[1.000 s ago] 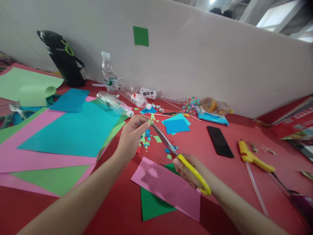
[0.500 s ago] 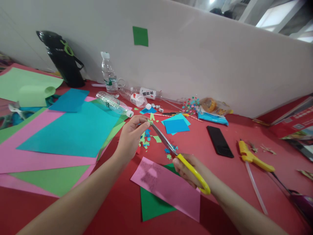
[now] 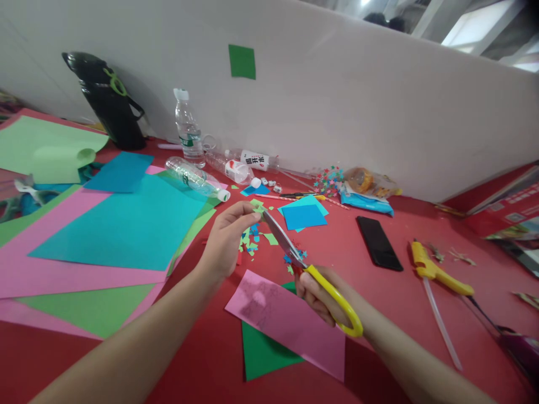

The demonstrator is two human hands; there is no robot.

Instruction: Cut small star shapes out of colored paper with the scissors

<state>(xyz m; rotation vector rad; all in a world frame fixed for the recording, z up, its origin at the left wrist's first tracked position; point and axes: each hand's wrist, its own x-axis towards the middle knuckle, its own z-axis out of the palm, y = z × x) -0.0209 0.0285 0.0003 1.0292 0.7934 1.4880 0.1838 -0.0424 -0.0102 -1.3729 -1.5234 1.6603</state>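
Observation:
My left hand [image 3: 229, 233] pinches a small light green paper piece [image 3: 257, 207] between thumb and fingers. In my right hand [image 3: 318, 297] is a pair of scissors [image 3: 286, 244] with yellow handles, its blade tips at the green piece's right edge. Below my hands lies a pink paper sheet [image 3: 295, 328] with faint pencilled star outlines, on top of a dark green sheet [image 3: 265, 353]. Small blue and green paper scraps [image 3: 251, 240] are scattered on the red table just behind my left hand.
Large coloured sheets [image 3: 122, 224] cover the left side. Plastic bottles [image 3: 189, 134] and a black flask [image 3: 107, 106] stand or lie by the wall. To the right are a black phone [image 3: 379, 243], a yellow glue gun [image 3: 438, 272] and a snack bag [image 3: 366, 191].
The green piece in my left fingers has shifted slightly and a strip that stuck up behind it no longer shows. The scissors and right hand have moved a little.

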